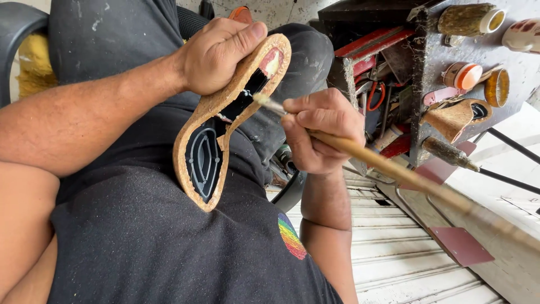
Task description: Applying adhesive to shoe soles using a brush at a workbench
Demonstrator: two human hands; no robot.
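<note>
Shoe sole (225, 124): tan rim, black recessed centre, held upright against the person's dark shirt | Left hand (216, 53): fingers wrapped round the sole's upper end | Right hand (320, 132): fingers pinched on a long wooden brush (394, 169) | Brush tip: touching the sole's inner face near the top.

Daylight; dark cluttered workbench (433, 62), white slatted floor (405, 253), black chair armrest (17, 34).
</note>
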